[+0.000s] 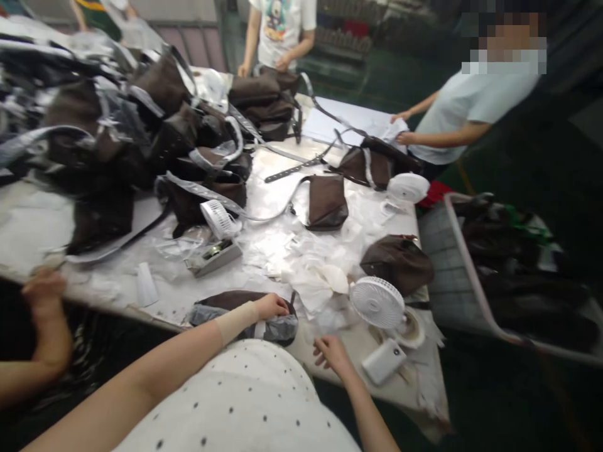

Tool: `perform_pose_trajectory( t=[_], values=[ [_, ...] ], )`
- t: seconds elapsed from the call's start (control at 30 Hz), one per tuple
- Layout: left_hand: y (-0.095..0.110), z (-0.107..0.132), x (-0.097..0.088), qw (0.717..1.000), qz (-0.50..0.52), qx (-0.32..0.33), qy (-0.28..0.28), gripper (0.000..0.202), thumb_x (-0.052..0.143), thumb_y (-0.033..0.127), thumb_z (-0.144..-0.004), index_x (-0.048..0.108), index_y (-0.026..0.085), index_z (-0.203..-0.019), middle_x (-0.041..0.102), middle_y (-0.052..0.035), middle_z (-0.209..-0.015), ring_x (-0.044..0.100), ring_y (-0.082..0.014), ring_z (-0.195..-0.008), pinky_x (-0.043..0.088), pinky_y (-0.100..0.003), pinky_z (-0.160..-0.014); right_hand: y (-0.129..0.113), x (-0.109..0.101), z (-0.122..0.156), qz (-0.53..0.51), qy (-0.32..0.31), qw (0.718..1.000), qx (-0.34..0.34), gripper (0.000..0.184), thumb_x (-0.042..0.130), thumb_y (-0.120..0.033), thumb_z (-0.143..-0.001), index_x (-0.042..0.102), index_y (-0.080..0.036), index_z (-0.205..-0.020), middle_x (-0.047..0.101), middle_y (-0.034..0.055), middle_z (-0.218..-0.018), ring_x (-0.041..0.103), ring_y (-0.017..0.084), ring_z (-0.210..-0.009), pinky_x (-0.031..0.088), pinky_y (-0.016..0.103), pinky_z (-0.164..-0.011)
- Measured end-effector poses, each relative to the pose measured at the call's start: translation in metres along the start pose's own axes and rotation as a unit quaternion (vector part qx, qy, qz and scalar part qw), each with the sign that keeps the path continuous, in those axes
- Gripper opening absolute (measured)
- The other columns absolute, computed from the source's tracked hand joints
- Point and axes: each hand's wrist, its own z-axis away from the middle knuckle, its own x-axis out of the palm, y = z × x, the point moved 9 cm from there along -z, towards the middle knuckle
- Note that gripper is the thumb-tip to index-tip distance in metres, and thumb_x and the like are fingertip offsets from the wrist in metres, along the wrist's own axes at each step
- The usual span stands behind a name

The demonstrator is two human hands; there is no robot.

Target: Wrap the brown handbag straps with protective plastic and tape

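My left hand [272,306], its wrist in a beige wrap, grips the top of a brown fabric bag [240,300] partly covered in grey plastic film [277,329] at the table's front edge. My right hand [332,354] hangs open and empty over the table edge. Nearest to it are a white rectangular power bank [384,361] and a small white desk fan [377,303]. Crumpled white tissue paper [311,282] lies just beyond both hands.
A large heap of brown bags with silver straps [160,132] fills the table's left and back. Several co-workers stand around the table, one handling white paper [396,129]. Another person's hand [43,292] rests at the left edge. A grey-rimmed crate of dark bags [471,270] stands to the right.
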Motion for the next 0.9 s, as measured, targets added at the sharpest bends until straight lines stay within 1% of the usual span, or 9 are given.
perform_pose_trajectory(
  t=[0.1, 0.17, 0.27, 0.33, 0.47, 0.53, 0.63, 0.77, 0.9],
  values=[
    [-0.001, -0.005, -0.005, 1.000, 0.022, -0.004, 0.010, 0.021, 0.066, 0.022, -0.060, 0.076, 0.011, -0.074, 0.062, -0.0007, -0.055, 0.047, -0.0111, -0.053, 0.038, -0.024, -0.056, -0.080, 0.023, -0.046, 0.030, -0.031, 0.993, -0.112, 0.030, 0.060, -0.047, -0.079, 0.060, -0.018, -0.069, 0.065, 0.0020, -0.061, 0.061, 0.016, -0.052, 0.049, 0.028, -0.052],
    [-0.005, -0.008, -0.005, 0.999, 0.035, -0.003, 0.002, 0.022, 0.068, 0.024, -0.059, 0.076, 0.011, -0.075, 0.062, -0.0005, -0.054, 0.045, -0.0105, -0.051, 0.037, -0.024, -0.053, -0.136, 0.047, -0.082, 0.038, -0.038, 0.984, -0.172, 0.028, 0.059, -0.045, -0.075, 0.062, -0.018, -0.073, 0.068, 0.0036, -0.064, 0.063, 0.018, -0.057, 0.049, 0.028, -0.054],
    [-0.016, -0.015, -0.002, 0.997, 0.079, -0.009, -0.026, 0.022, 0.069, 0.026, -0.060, 0.076, 0.011, -0.075, 0.063, -0.0020, -0.056, 0.047, -0.0107, -0.050, 0.038, -0.024, -0.053, -0.191, 0.094, -0.147, 0.076, -0.042, 0.983, -0.159, 0.025, 0.063, -0.040, -0.070, 0.065, -0.017, -0.080, 0.071, 0.0045, -0.075, 0.066, 0.021, -0.073, 0.051, 0.029, -0.062],
    [-0.025, -0.019, -0.002, 0.991, 0.123, -0.013, -0.042, 0.020, 0.068, 0.025, -0.060, 0.075, 0.012, -0.073, 0.065, -0.0034, -0.058, 0.051, -0.0122, -0.052, 0.040, -0.025, -0.055, -0.210, 0.121, -0.187, 0.113, -0.019, 0.984, -0.140, 0.023, 0.066, -0.035, -0.068, 0.065, -0.017, -0.082, 0.071, 0.0077, -0.086, 0.066, 0.023, -0.087, 0.051, 0.032, -0.075],
    [-0.040, -0.024, -0.007, 0.975, 0.213, -0.004, -0.058, 0.015, 0.069, 0.024, -0.060, 0.073, 0.013, -0.069, 0.065, -0.0033, -0.058, 0.056, -0.0138, -0.054, 0.042, -0.026, -0.057, -0.208, 0.139, -0.240, 0.183, 0.052, 0.978, -0.082, 0.036, 0.073, -0.026, -0.061, 0.063, -0.013, -0.093, 0.065, 0.0195, -0.107, 0.059, 0.033, -0.106, 0.045, 0.041, -0.087],
    [-0.044, -0.025, -0.010, 0.967, 0.247, 0.001, -0.065, 0.016, 0.070, 0.026, -0.060, 0.073, 0.014, -0.069, 0.065, -0.0028, -0.057, 0.056, -0.0139, -0.054, 0.042, -0.026, -0.056, -0.198, 0.137, -0.256, 0.199, 0.062, 0.976, -0.063, 0.038, 0.076, -0.023, -0.056, 0.063, -0.013, -0.091, 0.067, 0.0186, -0.101, 0.061, 0.033, -0.101, 0.045, 0.040, -0.084],
    [-0.045, -0.030, -0.012, 0.959, 0.272, 0.006, -0.077, 0.016, 0.071, 0.029, -0.061, 0.072, 0.014, -0.067, 0.064, -0.0019, -0.055, 0.056, -0.0138, -0.054, 0.043, -0.025, -0.056, -0.188, 0.131, -0.270, 0.185, 0.055, 0.979, -0.058, 0.025, 0.074, -0.029, -0.057, 0.062, -0.016, -0.074, 0.069, 0.0107, -0.080, 0.064, 0.028, -0.084, 0.047, 0.034, -0.075],
    [-0.046, -0.037, -0.013, 0.962, 0.264, 0.000, -0.072, 0.017, 0.073, 0.030, -0.060, 0.071, 0.014, -0.064, 0.066, -0.0027, -0.056, 0.056, -0.0138, -0.055, 0.043, -0.025, -0.057, -0.189, 0.120, -0.266, 0.108, 0.042, 0.990, -0.074, 0.030, 0.068, -0.046, -0.061, 0.059, -0.018, -0.060, 0.068, 0.0057, -0.067, 0.061, 0.021, -0.069, 0.045, 0.028, -0.062],
    [-0.041, -0.036, -0.015, 0.972, 0.225, 0.012, -0.070, 0.020, 0.073, 0.032, -0.062, 0.073, 0.014, -0.069, 0.069, -0.0038, -0.062, 0.058, -0.0142, -0.057, 0.044, -0.025, -0.058, -0.200, 0.108, -0.232, 0.012, 0.018, 0.996, -0.083, 0.043, 0.061, -0.059, -0.063, 0.061, -0.016, -0.063, 0.073, 0.0105, -0.075, 0.060, 0.018, -0.064, 0.041, 0.025, -0.052]
  ],
)
